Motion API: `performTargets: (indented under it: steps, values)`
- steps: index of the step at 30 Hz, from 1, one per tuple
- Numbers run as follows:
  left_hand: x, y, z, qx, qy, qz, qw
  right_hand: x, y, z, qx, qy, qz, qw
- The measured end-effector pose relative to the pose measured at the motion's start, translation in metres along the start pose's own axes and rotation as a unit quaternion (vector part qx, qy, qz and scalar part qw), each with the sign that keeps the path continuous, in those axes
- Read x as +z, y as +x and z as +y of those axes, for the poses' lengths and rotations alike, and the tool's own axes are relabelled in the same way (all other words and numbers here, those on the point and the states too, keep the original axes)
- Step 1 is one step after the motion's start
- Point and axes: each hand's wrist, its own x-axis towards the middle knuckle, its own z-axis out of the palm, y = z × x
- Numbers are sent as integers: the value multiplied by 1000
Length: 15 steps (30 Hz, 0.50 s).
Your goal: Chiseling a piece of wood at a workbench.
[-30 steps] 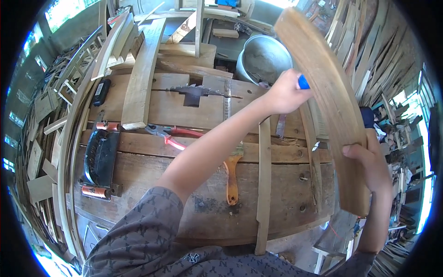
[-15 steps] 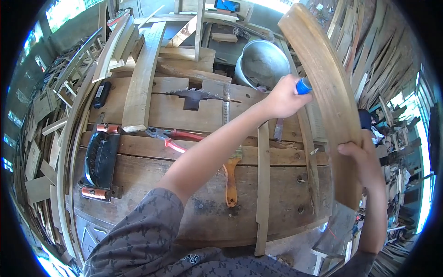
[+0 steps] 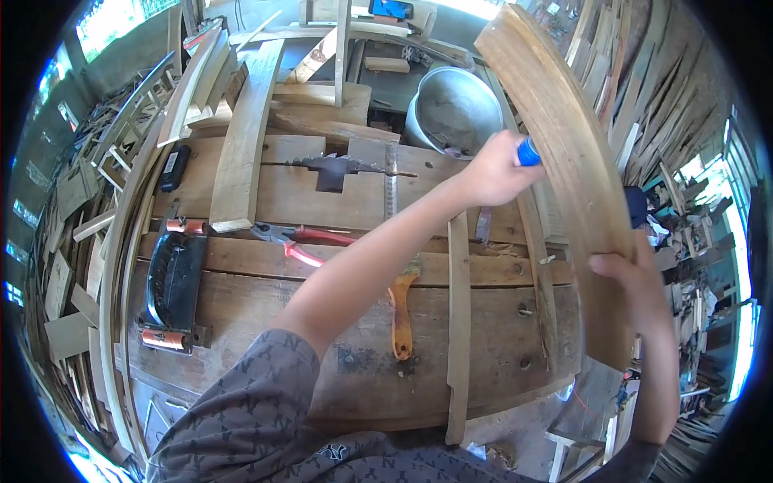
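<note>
A long, curved plank [image 3: 576, 149] is raised over the right end of the wooden workbench [image 3: 491, 346]. My right hand [image 3: 640, 290] grips its lower part, with the thumb across the face. My left hand [image 3: 503, 169] is closed on a blue cylindrical object [image 3: 528, 151], held against the plank's left edge; the rest of that object is hidden. Below my left arm lie red-handled pliers [image 3: 302, 254] and an orange-handled brush [image 3: 401, 322]. A black tool [image 3: 173, 286] with copper-coloured rollers rests at the bench's left, and a narrow strip of wood [image 3: 459, 322] lies front to back near my left wrist.
Stacked boards [image 3: 233, 153] and a small black device [image 3: 175, 167] are on the back left. A large metal pot [image 3: 455, 113] stands beyond the bench. Loose offcuts [image 3: 80, 274] and long planks [image 3: 660, 97] are piled along both sides. A phone [image 3: 390, 10] is at the far back.
Over the last second the plank's top end has shifted slightly up and left and its lower end has risen. My left hand has moved slightly down, still on the blue object.
</note>
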Motion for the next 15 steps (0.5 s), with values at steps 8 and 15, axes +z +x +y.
performTargets:
  steps: [8, 15]
  values:
    - [3, 5, 19, -57, 15, -41, 997, -42, -35, -54, -124, 219, 137, 958]
    - [-4, 1, 14, -61, 16, -21, 998, 6, -7, 16, -11, 117, 40, 992]
